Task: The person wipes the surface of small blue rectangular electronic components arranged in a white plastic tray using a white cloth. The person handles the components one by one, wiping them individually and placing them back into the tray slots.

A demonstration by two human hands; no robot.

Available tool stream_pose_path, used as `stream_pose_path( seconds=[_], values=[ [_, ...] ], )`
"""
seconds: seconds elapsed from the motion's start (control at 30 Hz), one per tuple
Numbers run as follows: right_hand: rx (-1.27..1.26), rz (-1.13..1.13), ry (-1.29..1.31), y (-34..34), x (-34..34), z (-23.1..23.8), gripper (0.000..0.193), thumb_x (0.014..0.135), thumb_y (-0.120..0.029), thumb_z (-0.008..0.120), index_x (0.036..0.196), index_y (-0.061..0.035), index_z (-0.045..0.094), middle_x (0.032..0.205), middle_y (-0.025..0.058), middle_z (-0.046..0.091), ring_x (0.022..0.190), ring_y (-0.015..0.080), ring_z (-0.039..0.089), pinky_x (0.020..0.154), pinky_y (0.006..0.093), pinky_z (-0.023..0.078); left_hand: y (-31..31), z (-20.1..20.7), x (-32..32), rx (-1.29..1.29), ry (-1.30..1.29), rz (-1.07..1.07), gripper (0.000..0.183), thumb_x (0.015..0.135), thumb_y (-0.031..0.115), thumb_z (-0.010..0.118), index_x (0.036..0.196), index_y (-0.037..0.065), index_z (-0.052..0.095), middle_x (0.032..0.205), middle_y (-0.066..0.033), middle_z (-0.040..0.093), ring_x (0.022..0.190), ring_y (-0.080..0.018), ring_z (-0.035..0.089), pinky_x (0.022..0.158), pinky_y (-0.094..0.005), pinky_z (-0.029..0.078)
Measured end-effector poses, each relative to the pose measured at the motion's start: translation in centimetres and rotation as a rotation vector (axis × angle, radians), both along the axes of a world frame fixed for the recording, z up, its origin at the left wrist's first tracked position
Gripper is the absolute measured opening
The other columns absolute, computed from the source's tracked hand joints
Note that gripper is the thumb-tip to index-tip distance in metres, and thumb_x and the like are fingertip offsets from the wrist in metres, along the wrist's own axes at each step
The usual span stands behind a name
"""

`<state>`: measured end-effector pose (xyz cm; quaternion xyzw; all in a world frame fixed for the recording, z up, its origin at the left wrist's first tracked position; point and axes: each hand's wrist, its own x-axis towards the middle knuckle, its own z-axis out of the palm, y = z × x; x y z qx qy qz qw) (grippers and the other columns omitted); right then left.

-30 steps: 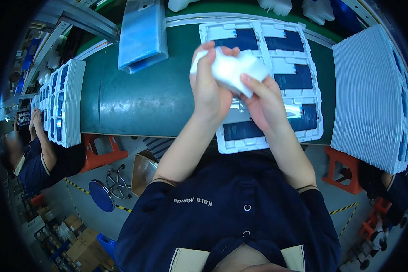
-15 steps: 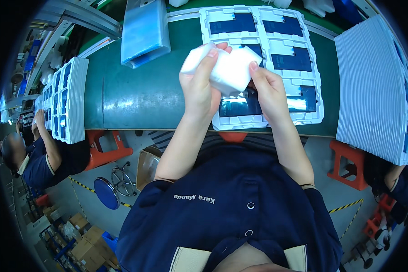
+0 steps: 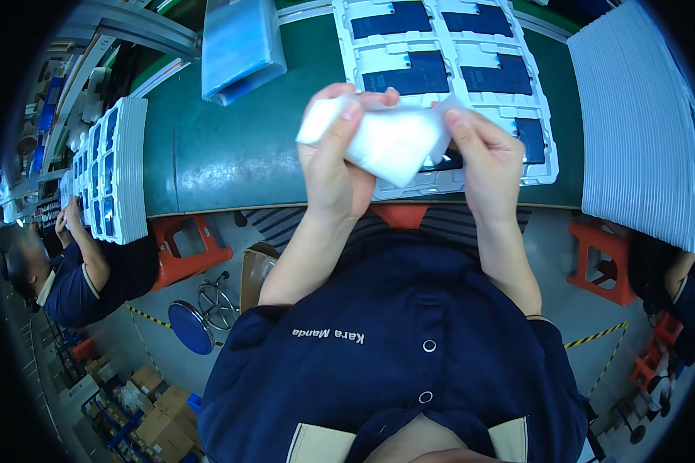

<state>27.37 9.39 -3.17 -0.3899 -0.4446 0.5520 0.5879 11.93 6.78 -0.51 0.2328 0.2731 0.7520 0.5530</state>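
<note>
A soft white wad of thin wipes or sheets [image 3: 390, 143] is held up over the near part of a white moulded tray [image 3: 547, 176]. My left hand [image 3: 328, 158] is closed round its left end, thumb on top. My right hand [image 3: 493, 160] pinches a thin, see-through corner at the right end between thumb and fingers. Motion blurs the wad, so its layers are hard to make out. In the tray's pockets lie several flat dark battery-like packs [image 3: 496, 79]. The wad and my hands hide part of the near row.
A tall stack of white trays [image 3: 633, 131] stands on the right of the green bench [image 3: 232, 154]. Another tray stack [image 3: 131, 170] stands at the left, beside a co-worker [image 3: 73, 282]. Clear plastic bags [image 3: 241, 50] lie at the back left. Below are red stools [image 3: 185, 251].
My right hand has moved right, drawing a thin corner out from the white wad. The wad looks flatter and more spread. The view has shifted slightly, and the bench appears higher.
</note>
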Motion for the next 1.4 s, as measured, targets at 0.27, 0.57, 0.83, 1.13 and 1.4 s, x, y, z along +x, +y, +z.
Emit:
stream_pose_path(
  seconds=[0.27,0.57,0.83,1.13,1.4],
  values=[
    [-0.083,0.109,-0.172,2.3,5.4,-1.5,0.02,0.083,0.004,0.065,0.103,0.0028,0.069,0.089,0.0094,0.068,0.073,0.01,0.063,0.067,0.021,0.051,-3.2,1.1,-2.2,-0.207,1.898,-0.26,0.044,0.074,0.021,0.076,0.114,0.005,0.065,0.085,-0.0224,0.066,0.073,-0.038,0.065,0.065,-0.0426,0.051],
    [0.148,0.028,-0.12,2.5,5.7,-2.3,0.019,0.083,0.007,0.064,0.101,0.004,0.067,0.101,0.0096,0.065,0.087,0.0135,0.061,0.077,0.0255,0.049,-1.5,1.0,-1.8,-0.215,1.951,-0.251,0.032,0.07,0.02,0.079,0.093,0.002,0.066,0.084,-0.0144,0.064,0.077,-0.0359,0.064,0.066,-0.0425,0.05],
    [-0.074,-0.061,-0.006,2.8,5.7,-2.4,0.019,0.082,0.003,0.068,0.101,0.0041,0.066,0.088,0.0097,0.068,0.07,0.0115,0.063,0.066,0.0222,0.051,-2.9,3.2,-2.8,-0.02,1.835,-0.4,0.022,0.069,0.008,0.077,0.083,0.001,0.062,0.08,-0.0139,0.063,0.077,-0.0374,0.062,0.066,-0.0418,0.048],
    [-0.278,0.576,-0.143,0.8,2.6,0.8,0.016,0.081,-0.002,0.071,0.096,0.0015,0.065,0.082,0.0032,0.066,0.069,0.005,0.06,0.057,0.0181,0.046,-6.8,4.3,-3.5,0.139,1.488,-0.559,0.018,0.072,0.007,0.075,0.079,0.002,0.059,0.107,-0.0127,0.066,0.082,-0.0341,0.064,0.069,-0.0397,0.05],
    [-0.026,0.281,-0.8,0.4,2.3,0.4,0.015,0.08,-0.001,0.072,0.094,0.0032,0.066,0.075,0.0,0.063,0.064,0.0011,0.055,0.054,0.0168,0.043,-6.7,2.6,-2.7,0.147,1.635,-0.595,0.016,0.074,0.009,0.073,0.078,0.003,0.058,0.125,-0.0118,0.059,0.078,-0.0328,0.064,0.068,-0.0408,0.05]
  ],
)
